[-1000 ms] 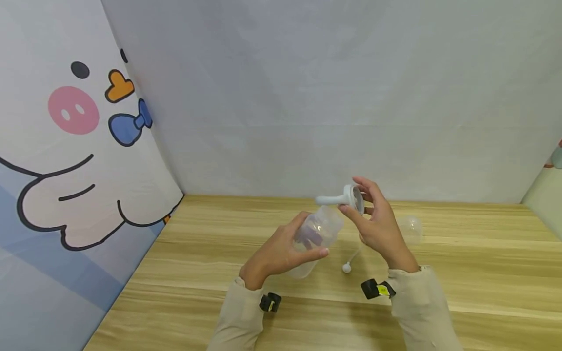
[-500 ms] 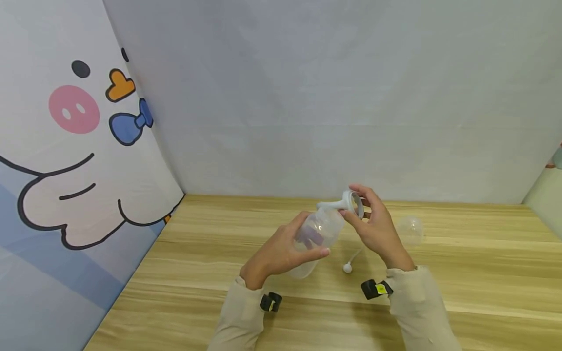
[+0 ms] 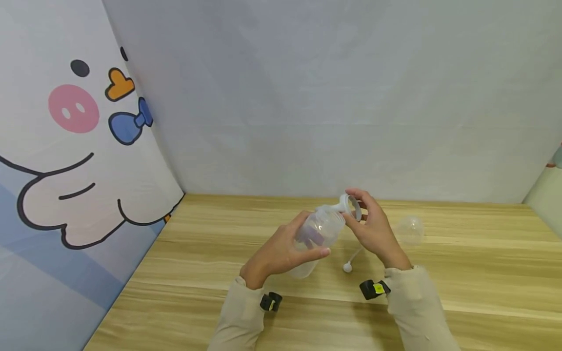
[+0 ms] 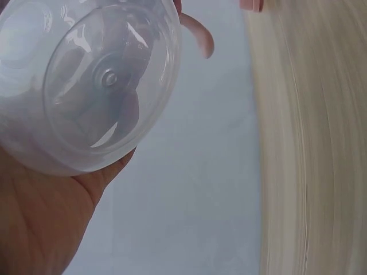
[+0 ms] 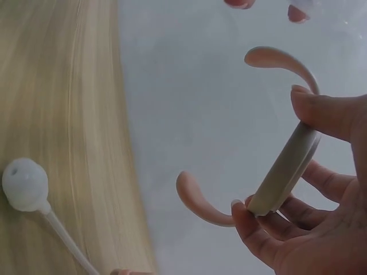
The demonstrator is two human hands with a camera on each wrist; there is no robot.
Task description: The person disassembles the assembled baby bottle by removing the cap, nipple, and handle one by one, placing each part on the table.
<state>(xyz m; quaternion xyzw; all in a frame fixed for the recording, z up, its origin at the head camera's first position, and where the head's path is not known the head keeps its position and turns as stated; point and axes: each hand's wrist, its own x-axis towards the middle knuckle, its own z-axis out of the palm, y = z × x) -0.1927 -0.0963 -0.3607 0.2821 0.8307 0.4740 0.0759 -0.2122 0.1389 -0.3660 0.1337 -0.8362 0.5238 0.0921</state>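
Note:
My left hand [image 3: 281, 251] grips a translucent baby bottle [image 3: 322, 226] round its body, tilted with its open neck up and to the right. In the left wrist view the round base of the bottle [image 4: 109, 80] fills the upper left. Between thumb and fingers, my right hand [image 3: 375, 231] pinches a pale ring with two curved handles [image 3: 350, 207]. One handle reaches across the bottle's neck in the head view; whether they touch I cannot tell. Both handles of the ring [image 5: 284, 172] show in the right wrist view.
A straw with a white ball end [image 3: 347, 267] lies on the wooden table [image 3: 210, 234] between my hands. A clear dome cap [image 3: 410, 230] stands to the right of my right hand. A pale cloth wall [image 3: 307, 97] rises behind the table's far edge.
My right hand has moved down and slightly left, bringing the handled ring closer to the bottle's neck. The left hand and the bottle have stayed nearly still.

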